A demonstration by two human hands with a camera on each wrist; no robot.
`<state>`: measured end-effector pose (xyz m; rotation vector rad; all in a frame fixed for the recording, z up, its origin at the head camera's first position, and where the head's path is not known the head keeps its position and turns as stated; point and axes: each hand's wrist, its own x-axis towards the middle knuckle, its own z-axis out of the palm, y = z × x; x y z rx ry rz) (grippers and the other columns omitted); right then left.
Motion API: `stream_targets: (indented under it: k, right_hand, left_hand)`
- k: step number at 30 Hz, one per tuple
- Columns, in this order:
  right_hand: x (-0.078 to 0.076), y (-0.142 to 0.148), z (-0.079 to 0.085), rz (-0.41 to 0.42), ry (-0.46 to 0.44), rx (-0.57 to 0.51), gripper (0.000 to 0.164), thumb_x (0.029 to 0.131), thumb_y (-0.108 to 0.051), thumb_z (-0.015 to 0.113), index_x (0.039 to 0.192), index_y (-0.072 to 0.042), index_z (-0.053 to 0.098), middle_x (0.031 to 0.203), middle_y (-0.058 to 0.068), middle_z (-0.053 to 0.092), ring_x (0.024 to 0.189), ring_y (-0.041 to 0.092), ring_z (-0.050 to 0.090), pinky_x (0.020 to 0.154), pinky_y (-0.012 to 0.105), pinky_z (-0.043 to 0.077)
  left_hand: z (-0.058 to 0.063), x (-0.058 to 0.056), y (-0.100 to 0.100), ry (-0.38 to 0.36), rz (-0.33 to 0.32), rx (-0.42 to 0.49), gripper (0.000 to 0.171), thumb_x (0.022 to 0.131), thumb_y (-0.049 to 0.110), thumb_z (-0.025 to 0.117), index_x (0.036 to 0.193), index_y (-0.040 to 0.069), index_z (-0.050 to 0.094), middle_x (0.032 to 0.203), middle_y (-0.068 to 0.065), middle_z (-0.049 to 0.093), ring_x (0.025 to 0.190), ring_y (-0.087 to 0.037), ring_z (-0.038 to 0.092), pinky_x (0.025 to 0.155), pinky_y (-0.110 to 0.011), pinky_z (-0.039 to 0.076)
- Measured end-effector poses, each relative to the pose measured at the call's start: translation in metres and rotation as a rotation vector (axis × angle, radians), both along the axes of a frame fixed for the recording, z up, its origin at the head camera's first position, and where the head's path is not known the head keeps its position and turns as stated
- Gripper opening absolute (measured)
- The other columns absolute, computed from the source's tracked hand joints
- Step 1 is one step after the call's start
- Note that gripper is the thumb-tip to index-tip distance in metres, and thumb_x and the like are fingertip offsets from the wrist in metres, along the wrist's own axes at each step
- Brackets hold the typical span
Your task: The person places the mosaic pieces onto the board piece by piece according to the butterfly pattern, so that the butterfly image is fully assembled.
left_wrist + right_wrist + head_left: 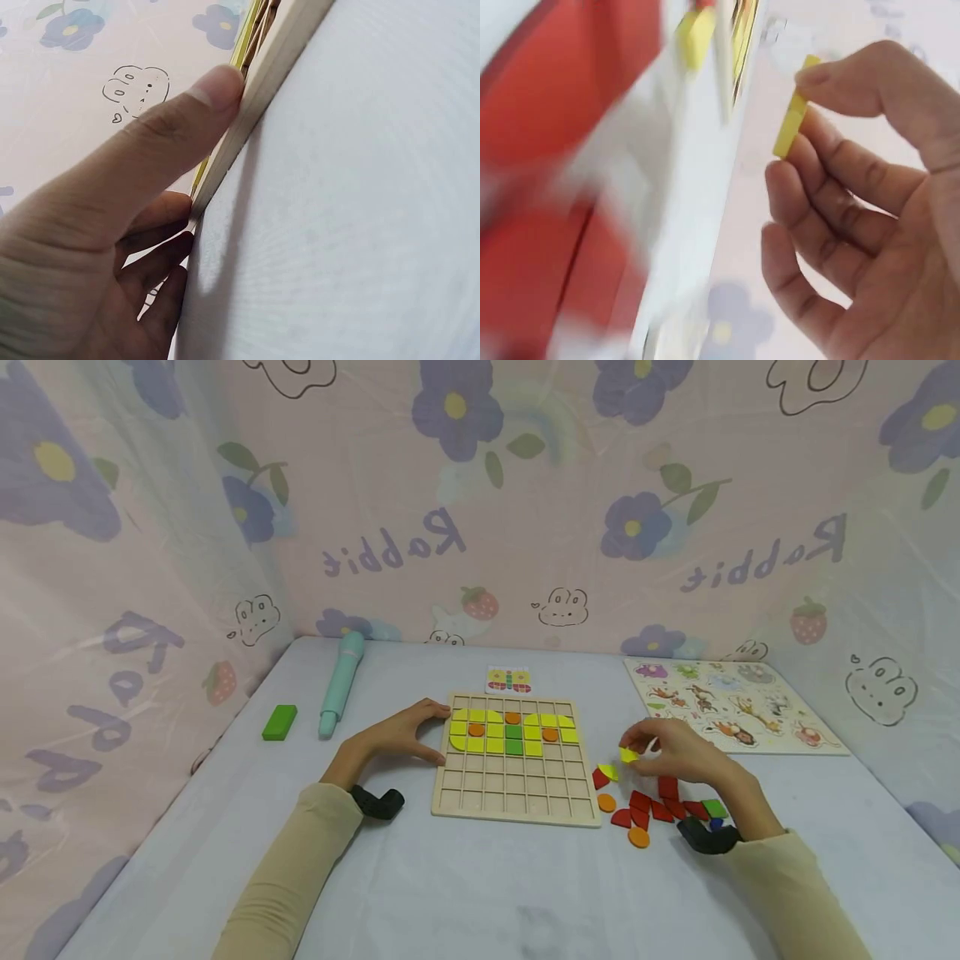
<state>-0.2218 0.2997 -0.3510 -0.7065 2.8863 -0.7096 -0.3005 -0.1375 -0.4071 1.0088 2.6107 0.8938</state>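
A wooden grid board (517,785) lies on the table, its upper rows partly filled with yellow, orange and green tiles. My left hand (401,732) rests against the board's left edge; in the left wrist view the thumb (221,88) presses its side, with the other fingers farther along that edge. Off the board's right side, my right hand (678,750) pinches a small yellow tile (793,120) between thumb and fingers, raised above the table. Under and in front of this hand are loose red tiles (640,802), orange discs (638,837), a yellow tile (608,772) and a green one (714,809).
Behind the board lies a small pattern card (509,680). An animal picture board (738,706) is at the back right. On the left are a mint-green rod-shaped object (342,685) and a green block (280,722). A printed curtain hangs behind the table.
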Motion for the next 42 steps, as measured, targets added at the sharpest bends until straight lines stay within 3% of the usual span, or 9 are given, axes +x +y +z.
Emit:
stream_targets:
  k: [8,15,28,42]
  right_hand:
    - [-0.025,-0.053,-0.004,0.122,-0.062,-0.027,0.024,0.076,-0.016,0.075,0.098,-0.015,0.066,0.091,-0.005,0.062,0.087,0.017,0.055,0.078,0.035,0.048]
    - [-0.039,-0.077,-0.016,0.137,-0.067,-0.022,0.022,0.077,-0.018,0.075,0.097,-0.014,0.068,0.083,-0.005,0.062,0.077,0.016,0.053,0.068,0.028,0.047]
    - [-0.047,-0.083,-0.025,0.158,-0.048,-0.046,0.021,0.078,-0.018,0.076,0.097,-0.012,0.069,0.095,-0.003,0.065,0.078,0.01,0.057,0.073,0.028,0.05]
    - [-0.048,-0.081,-0.025,0.178,-0.042,-0.076,0.022,0.078,-0.019,0.076,0.097,-0.011,0.07,0.093,-0.002,0.066,0.078,0.01,0.058,0.072,0.026,0.051]
  left_hand:
    - [0.001,0.001,0.002,-0.01,0.017,-0.011,0.084,0.07,0.04,0.08,0.138,0.008,0.043,0.141,-0.006,0.039,0.136,-0.023,0.029,0.113,-0.042,0.021]
    - [0.002,0.001,0.002,-0.019,0.017,-0.008,0.083,0.07,0.04,0.08,0.137,0.008,0.043,0.141,-0.006,0.038,0.136,-0.024,0.028,0.113,-0.042,0.021]
    - [0.002,0.0,0.001,-0.015,-0.006,0.005,0.083,0.071,0.038,0.08,0.137,0.006,0.043,0.141,-0.007,0.038,0.136,-0.024,0.029,0.113,-0.041,0.021]
    - [0.002,0.001,0.0,-0.014,0.006,-0.005,0.084,0.07,0.039,0.081,0.137,0.006,0.043,0.14,-0.006,0.039,0.135,-0.022,0.03,0.113,-0.04,0.021]
